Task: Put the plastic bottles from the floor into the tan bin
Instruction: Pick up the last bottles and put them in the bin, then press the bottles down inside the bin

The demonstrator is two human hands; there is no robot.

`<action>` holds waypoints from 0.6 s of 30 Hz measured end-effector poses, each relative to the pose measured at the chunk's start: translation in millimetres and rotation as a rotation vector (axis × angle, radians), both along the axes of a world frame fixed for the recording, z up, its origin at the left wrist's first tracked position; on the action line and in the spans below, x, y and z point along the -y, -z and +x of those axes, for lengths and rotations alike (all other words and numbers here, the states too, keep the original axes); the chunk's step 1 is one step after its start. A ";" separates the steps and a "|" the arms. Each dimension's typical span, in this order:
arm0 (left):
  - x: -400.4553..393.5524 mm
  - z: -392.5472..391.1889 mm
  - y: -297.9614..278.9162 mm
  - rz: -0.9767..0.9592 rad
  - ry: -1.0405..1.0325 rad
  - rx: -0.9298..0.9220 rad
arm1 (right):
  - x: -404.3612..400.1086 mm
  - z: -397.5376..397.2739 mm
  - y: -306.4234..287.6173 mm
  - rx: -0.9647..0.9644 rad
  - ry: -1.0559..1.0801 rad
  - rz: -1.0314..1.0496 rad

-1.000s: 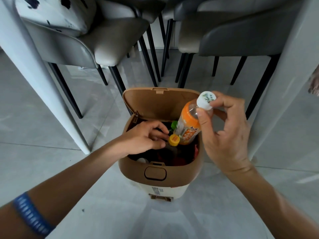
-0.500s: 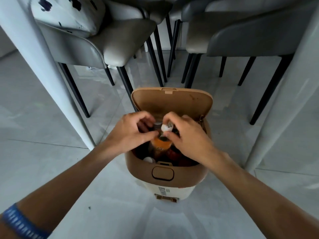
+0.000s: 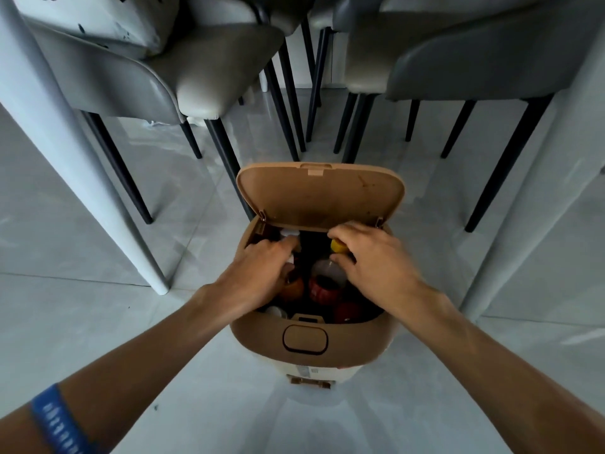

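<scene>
The tan bin (image 3: pixel 357 339) stands on the floor in front of me with its lid (image 3: pixel 320 198) tipped up and back. Several plastic bottles stand packed inside it. My left hand (image 3: pixel 262 273) reaches in from the left, its fingers curled over an orange-labelled bottle (image 3: pixel 292 289) with a white cap (image 3: pixel 289 235). From the right, my right hand (image 3: pixel 373 257) pinches the neck of a yellow-capped bottle (image 3: pixel 339 245). A red-labelled bottle (image 3: pixel 325 288) sits between the hands. No bottle lies on the floor in view.
Grey chairs (image 3: pixel 203 73) on thin black legs (image 3: pixel 222 149) stand close behind the bin. White table legs slant down on the left (image 3: pixel 65 152) and on the right (image 3: pixel 537 204). The floor is pale glossy tile (image 3: pixel 98 322).
The orange bottle, held above the bin by my right hand a second ago, now stands inside it. My hands have moved apart, and the right hand is now on the yellow-capped bottle.
</scene>
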State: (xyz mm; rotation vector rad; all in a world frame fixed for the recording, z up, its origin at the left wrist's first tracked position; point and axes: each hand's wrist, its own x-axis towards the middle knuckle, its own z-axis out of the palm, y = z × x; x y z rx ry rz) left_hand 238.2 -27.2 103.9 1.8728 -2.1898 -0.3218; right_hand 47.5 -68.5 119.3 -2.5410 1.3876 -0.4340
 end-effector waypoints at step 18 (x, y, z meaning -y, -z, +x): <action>-13.6 39.6 -44.7 -0.471 -0.375 -0.564 | -22.2 -33.3 -30.2 0.691 0.138 -0.405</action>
